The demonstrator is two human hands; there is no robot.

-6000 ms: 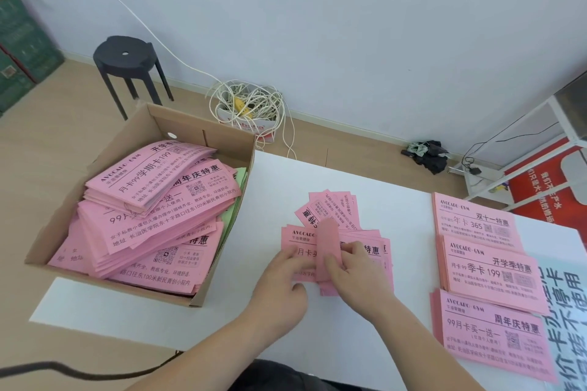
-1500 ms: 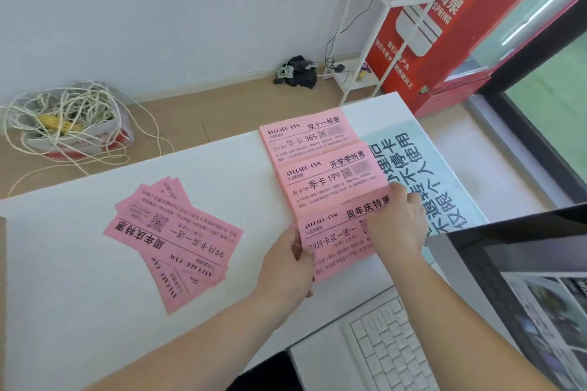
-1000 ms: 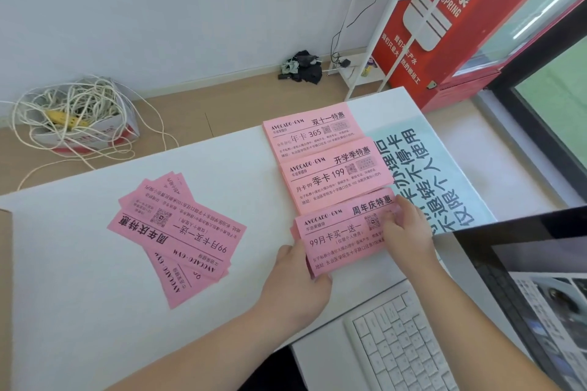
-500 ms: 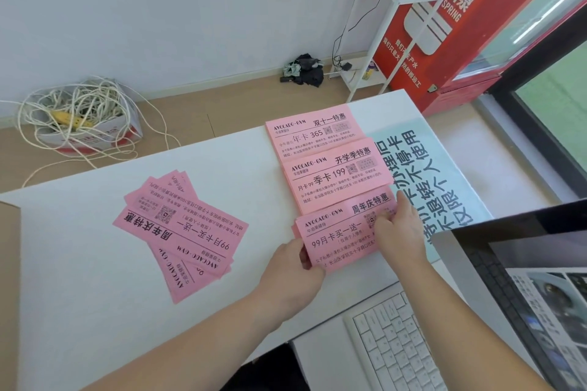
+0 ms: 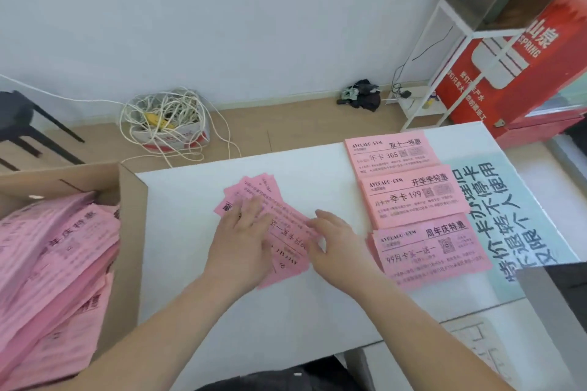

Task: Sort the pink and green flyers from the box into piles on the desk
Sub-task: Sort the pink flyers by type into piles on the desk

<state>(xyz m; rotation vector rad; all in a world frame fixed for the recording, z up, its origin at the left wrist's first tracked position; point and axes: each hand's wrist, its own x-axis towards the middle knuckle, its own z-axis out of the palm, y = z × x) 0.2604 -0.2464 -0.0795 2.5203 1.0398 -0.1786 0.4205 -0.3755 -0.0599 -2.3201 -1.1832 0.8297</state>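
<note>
A loose fan of pink flyers (image 5: 287, 232) lies in the middle of the white desk (image 5: 286, 311). My left hand (image 5: 241, 238) rests flat on its left part with straight fingers. My right hand (image 5: 338, 241) touches the fan's right edge, fingers spread. Three neat pink piles stand in a column on the right: the far pile (image 5: 390, 152), the middle pile (image 5: 413, 197) and the near pile (image 5: 428, 251). At the left, the cardboard box (image 5: 130, 232) holds many pink flyers (image 5: 54, 273). No green flyer shows.
A pale blue printed sheet (image 5: 514, 213) lies right of the piles. A dark screen edge (image 5: 559, 311) and a keyboard (image 5: 476, 349) sit at the lower right. On the floor are a cable tangle (image 5: 165, 120), a black stool (image 5: 19, 124) and a white rack (image 5: 444, 67).
Both hands left the near right pile and moved left onto the loose fan of flyers. The view swung left, bringing the box back into sight.
</note>
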